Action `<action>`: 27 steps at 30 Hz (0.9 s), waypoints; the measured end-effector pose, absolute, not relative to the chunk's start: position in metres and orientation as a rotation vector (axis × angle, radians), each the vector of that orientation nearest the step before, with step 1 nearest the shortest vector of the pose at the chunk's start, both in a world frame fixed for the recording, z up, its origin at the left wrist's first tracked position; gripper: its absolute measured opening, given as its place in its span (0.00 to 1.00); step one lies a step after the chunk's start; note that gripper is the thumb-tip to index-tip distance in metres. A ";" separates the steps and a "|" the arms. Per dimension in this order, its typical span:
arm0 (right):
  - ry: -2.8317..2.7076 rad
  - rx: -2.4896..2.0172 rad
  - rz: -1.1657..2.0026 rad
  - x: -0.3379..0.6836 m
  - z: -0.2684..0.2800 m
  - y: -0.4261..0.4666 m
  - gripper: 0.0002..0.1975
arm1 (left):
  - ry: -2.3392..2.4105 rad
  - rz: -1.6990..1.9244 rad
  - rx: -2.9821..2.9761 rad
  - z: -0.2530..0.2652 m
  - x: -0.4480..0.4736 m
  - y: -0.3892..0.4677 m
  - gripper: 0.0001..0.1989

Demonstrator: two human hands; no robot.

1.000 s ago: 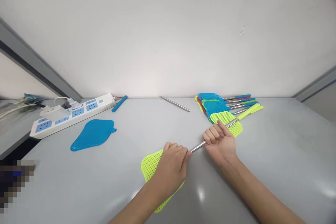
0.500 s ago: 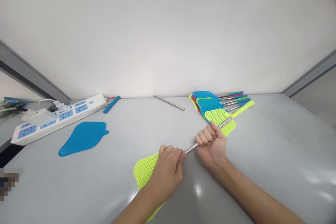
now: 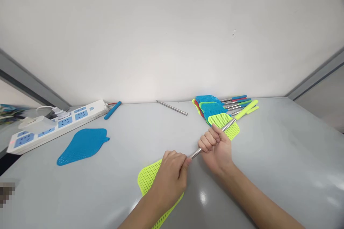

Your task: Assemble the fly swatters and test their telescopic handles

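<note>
A yellow-green fly swatter with a perforated head and a metal rod is in both my hands. My left hand is closed around the lower part, near the head, and covers much of it. Further up, my right hand is wrapped round the metal rod, palm side toward me. Beyond it, the yellow-green handle points up and right over a pile of fly swatters in blue, red, green and yellow-green.
On the left lie a blue swatter head and a blue handle, with a white power strip holding plugs behind them. A loose metal rod lies near the wall. The grey table meets that wall at the back.
The yellow-green handle of the held swatter has shifted slightly upward, and a second yellow-green handle now shows beside it. Both hands keep nearly the same grip. The view has moved a little.
</note>
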State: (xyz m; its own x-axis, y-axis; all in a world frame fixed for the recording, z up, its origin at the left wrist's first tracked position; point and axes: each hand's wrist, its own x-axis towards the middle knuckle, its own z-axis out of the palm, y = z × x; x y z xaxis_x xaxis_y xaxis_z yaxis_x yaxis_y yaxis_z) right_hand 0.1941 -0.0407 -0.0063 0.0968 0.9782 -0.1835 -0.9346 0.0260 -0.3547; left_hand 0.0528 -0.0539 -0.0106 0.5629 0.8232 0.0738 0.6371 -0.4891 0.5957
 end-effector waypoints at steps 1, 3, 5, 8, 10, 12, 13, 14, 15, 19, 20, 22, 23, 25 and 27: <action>-0.137 -0.446 1.491 0.195 -0.005 -0.040 0.21 | 1.163 0.483 2.282 -0.010 0.053 -0.054 0.15; -0.169 -0.470 1.503 0.199 -0.003 -0.038 0.20 | 1.150 0.489 2.274 -0.009 0.052 -0.052 0.15; -0.195 -0.475 1.514 0.203 -0.002 -0.036 0.18 | 1.135 0.496 2.274 -0.008 0.051 -0.050 0.15; -0.216 -0.459 1.504 0.210 -0.001 -0.031 0.13 | 1.109 0.491 2.300 -0.007 0.049 -0.048 0.14; -0.214 -0.484 1.469 0.216 -0.002 -0.028 0.10 | 1.098 0.482 2.334 -0.007 0.048 -0.047 0.13; -0.178 -0.542 1.420 0.222 -0.003 -0.025 0.09 | 1.094 0.472 2.374 -0.008 0.048 -0.048 0.13; -0.142 -0.575 1.407 0.225 -0.005 -0.024 0.10 | 1.096 0.467 2.390 -0.009 0.048 -0.048 0.13; -0.103 -0.602 1.402 0.227 -0.007 -0.023 0.10 | 1.099 0.460 2.405 -0.009 0.048 -0.049 0.13; -0.065 -0.615 1.411 0.229 -0.008 -0.022 0.12 | 1.099 0.452 2.417 -0.010 0.049 -0.050 0.13; 0.023 -0.596 1.420 0.230 -0.014 -0.023 0.17 | 1.070 0.405 2.451 -0.011 0.050 -0.052 0.14; 0.029 -0.588 1.408 0.228 -0.015 -0.024 0.17 | 1.059 0.394 2.463 -0.011 0.051 -0.053 0.14; 0.028 -0.578 1.384 0.225 -0.018 -0.026 0.18 | 1.046 0.379 2.485 -0.011 0.051 -0.054 0.14; 0.020 -0.573 1.372 0.224 -0.019 -0.026 0.18 | 1.044 0.377 2.491 -0.010 0.051 -0.055 0.14; -0.008 -0.565 1.353 0.220 -0.022 -0.028 0.19 | 1.050 0.382 2.482 -0.010 0.050 -0.056 0.14; -0.048 -0.552 1.330 0.217 -0.024 -0.029 0.19 | 1.062 0.395 2.451 -0.010 0.050 -0.057 0.14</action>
State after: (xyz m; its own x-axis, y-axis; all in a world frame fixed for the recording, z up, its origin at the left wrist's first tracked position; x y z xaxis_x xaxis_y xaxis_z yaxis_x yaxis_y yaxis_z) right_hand 0.2172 -0.0294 -0.0243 0.2571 0.9266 -0.2746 -0.9041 0.1304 -0.4069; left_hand 0.0502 -0.0571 -0.0101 0.6649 0.7422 0.0844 0.6172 -0.6095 0.4975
